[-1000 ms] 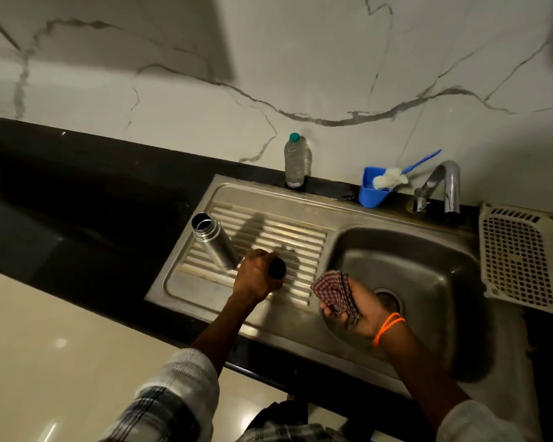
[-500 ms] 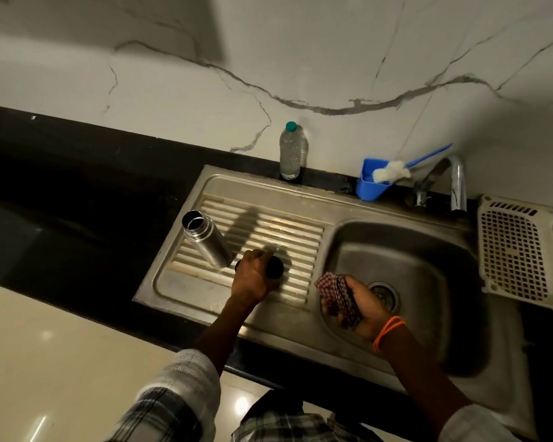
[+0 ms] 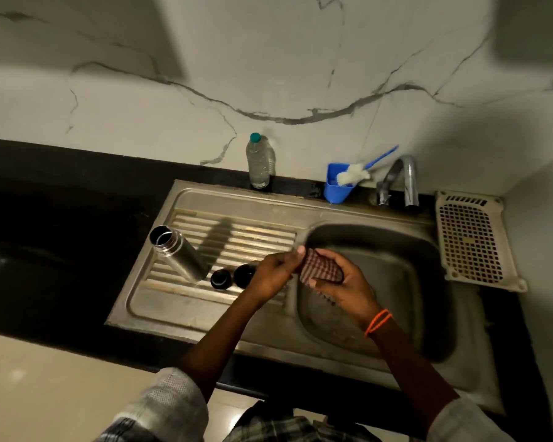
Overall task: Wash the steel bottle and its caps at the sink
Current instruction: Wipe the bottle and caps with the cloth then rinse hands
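Both my left hand (image 3: pixel 273 274) and right hand (image 3: pixel 344 287) pinch the checked cloth (image 3: pixel 320 270) over the basin's edge. The open steel bottle (image 3: pixel 178 253) stands at nine o'clock of them, two black caps (image 3: pixel 233 277) between.

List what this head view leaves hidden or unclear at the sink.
- Inside of the steel bottle: its dark mouth shows nothing of the interior.
- Second black cap: partly covered by the left hand.
- Checkered cloth: partly hidden by the fingers of both hands; the right hand covers its lower side.
- Sink drain: hidden behind the right hand.
- Tap: whether water runs is too dim to tell.
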